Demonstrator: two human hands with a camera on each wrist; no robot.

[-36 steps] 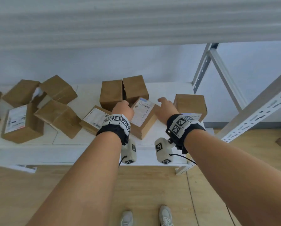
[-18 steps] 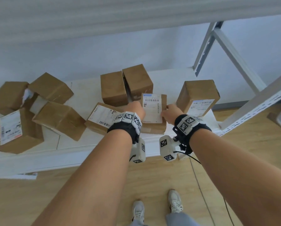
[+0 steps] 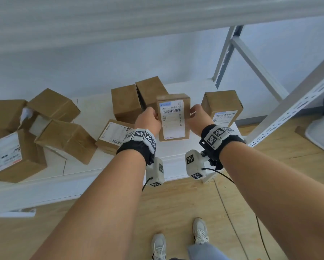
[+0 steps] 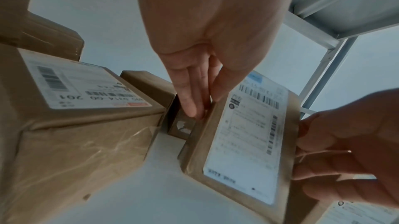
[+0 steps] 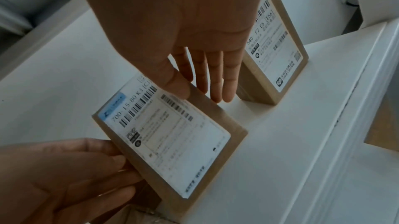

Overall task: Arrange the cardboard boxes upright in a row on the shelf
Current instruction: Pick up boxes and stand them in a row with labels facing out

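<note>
Head view, floor: wooden floor (image 3: pixel 119 212) nearest the camera, with the person's two shoes (image 3: pixel 180 241) on it.
Forearms: both reach forward over the shelf edge; each wrist carries a black band with coded markers and a white camera unit below it.
Landmark: held box (image 3: pixel 173 117), a cardboard box with a white shipping label facing the camera, raised above the white shelf (image 3: pixel 78 167); its long side runs up and down in the head view.
Left hand (image 3: pixel 149 121): grasps the left side of the held box; in the left wrist view the fingers (image 4: pixel 190 94) lie along that side and the thumb rests at the label edge.
Right hand (image 3: pixel 197 120): grasps the right side of the held box; in the right wrist view the thumb (image 5: pixel 172 82) presses on the label face and the fingers extend behind the box.
Right of the held box: upright box (image 3: pixel 222 106) standing on the shelf, label facing forward, close to the right hand.
Left of the held box: flat labelled box (image 3: pixel 113 136) lying on the shelf, partly hidden by the left wrist.
Behind the held box: two plain boxes (image 3: pixel 127 103) standing side by side, touching.
Far left of the held box: loose cluster of boxes (image 3: pixel 44 128) at mixed angles, some leaning on each other.
Beyond: pale wall and grey shelf uprights (image 3: pixel 251 61).
</note>
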